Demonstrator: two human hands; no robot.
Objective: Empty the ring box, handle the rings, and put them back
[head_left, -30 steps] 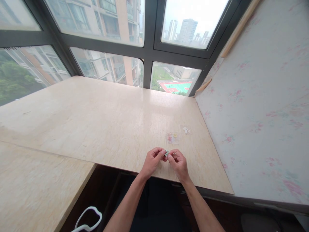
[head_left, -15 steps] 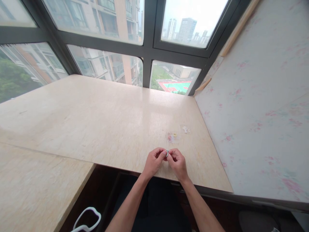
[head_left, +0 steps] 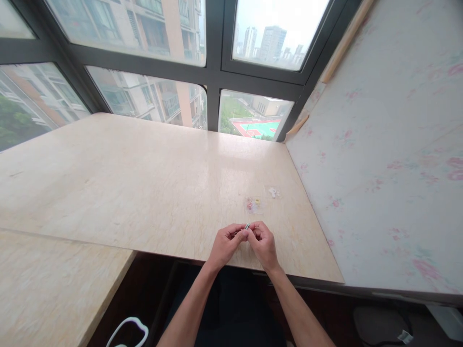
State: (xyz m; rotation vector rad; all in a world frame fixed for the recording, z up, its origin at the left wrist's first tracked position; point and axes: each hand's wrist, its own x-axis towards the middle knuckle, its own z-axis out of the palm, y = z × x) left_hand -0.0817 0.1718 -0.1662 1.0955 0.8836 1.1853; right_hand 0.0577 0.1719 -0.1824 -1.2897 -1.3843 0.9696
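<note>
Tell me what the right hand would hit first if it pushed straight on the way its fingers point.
Probably the left hand: the right hand points left, both pinching a small greenish piece between their fingertips.

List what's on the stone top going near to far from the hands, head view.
Left hand and right hand pinching a small ring-like piece → clear bag with red and yellow bits → clear bag with white bits → window frame.
</note>
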